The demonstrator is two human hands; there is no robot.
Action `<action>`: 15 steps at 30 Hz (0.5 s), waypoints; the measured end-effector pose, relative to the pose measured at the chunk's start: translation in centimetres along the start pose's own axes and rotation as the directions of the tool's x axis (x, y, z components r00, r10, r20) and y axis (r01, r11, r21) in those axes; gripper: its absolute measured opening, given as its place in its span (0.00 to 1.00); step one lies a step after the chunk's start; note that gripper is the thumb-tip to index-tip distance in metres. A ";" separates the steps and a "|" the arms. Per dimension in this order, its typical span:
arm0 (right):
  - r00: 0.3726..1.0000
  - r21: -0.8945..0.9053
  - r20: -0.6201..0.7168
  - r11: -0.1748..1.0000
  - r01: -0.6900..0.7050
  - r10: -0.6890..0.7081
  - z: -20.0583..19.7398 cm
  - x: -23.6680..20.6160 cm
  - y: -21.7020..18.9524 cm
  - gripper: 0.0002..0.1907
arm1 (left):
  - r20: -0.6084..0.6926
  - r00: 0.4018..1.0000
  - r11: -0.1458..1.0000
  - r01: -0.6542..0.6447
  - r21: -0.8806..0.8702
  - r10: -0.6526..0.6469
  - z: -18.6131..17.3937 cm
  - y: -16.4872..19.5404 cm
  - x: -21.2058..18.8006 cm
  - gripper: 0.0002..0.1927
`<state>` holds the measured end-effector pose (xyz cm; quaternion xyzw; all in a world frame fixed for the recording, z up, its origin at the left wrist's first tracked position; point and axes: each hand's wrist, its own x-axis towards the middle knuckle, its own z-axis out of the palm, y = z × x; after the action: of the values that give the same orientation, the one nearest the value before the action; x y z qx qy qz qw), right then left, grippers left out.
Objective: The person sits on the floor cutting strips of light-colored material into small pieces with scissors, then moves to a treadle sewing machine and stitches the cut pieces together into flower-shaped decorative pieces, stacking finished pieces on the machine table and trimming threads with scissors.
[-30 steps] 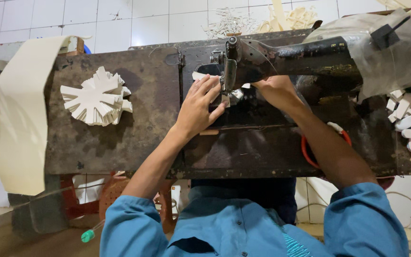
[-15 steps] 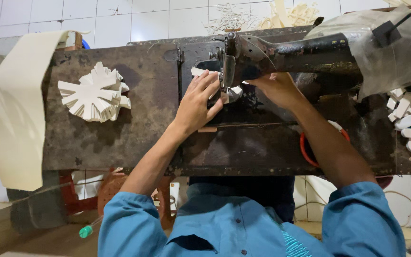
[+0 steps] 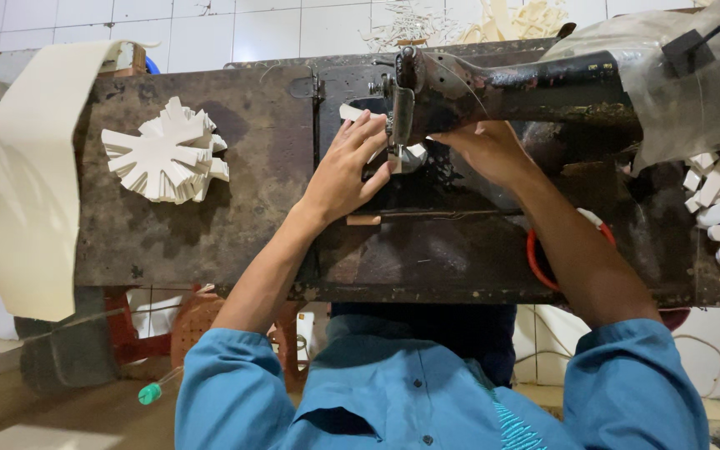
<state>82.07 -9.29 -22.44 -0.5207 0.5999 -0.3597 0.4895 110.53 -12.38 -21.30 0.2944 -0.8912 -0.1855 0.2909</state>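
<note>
A person in a blue shirt works at a dark, worn sewing machine (image 3: 502, 83), seen from above the head; the left hand (image 3: 347, 171) lies flat and open, fingers spread, pressing a small white piece (image 3: 352, 112) onto the machine bed just left of the needle (image 3: 395, 154); the right hand (image 3: 485, 150) reaches under the machine arm from the other side, and whether it pinches the piece or only steadies it cannot be told, since the arm of the machine hides its fingertips; only a corner of the white piece shows past the left fingertips, with another white bit just right of the needle; well to the left of the left hand sits a fanned stack of white cutouts (image 3: 164, 152), and further left a cream strip (image 3: 31, 179) hangs over the table edge; to the right of the right hand lie loose white offcuts (image 3: 718, 204); both sets of fingers appear very near the needle, so a slip or a sudden feed could likely catch a fingertip; uneven pressure between the hands might skew the piece and send the seam off line
</note>
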 end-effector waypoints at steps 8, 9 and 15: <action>1.000 0.073 -0.002 0.997 0.011 -0.011 -0.1 0.6 2.0 0.13 | -0.068 0.998 0.999 -0.008 0.036 0.010 -0.1 0.7 -0.1 0.22; 1.000 0.088 0.002 0.996 0.004 -0.004 -0.2 0.7 2.2 0.10 | -0.058 0.998 0.999 -0.006 0.037 0.008 -0.1 0.7 -0.1 0.21; 0.983 -0.497 -0.112 0.848 -0.185 0.149 0.3 0.9 0.8 0.29 | -0.041 0.999 0.999 -0.016 0.035 0.018 -0.1 0.7 -0.1 0.21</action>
<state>82.15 -9.97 -23.45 -0.5638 0.7325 -0.1638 0.3445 110.39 -11.81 -20.88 0.2956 -0.8906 -0.1614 0.3056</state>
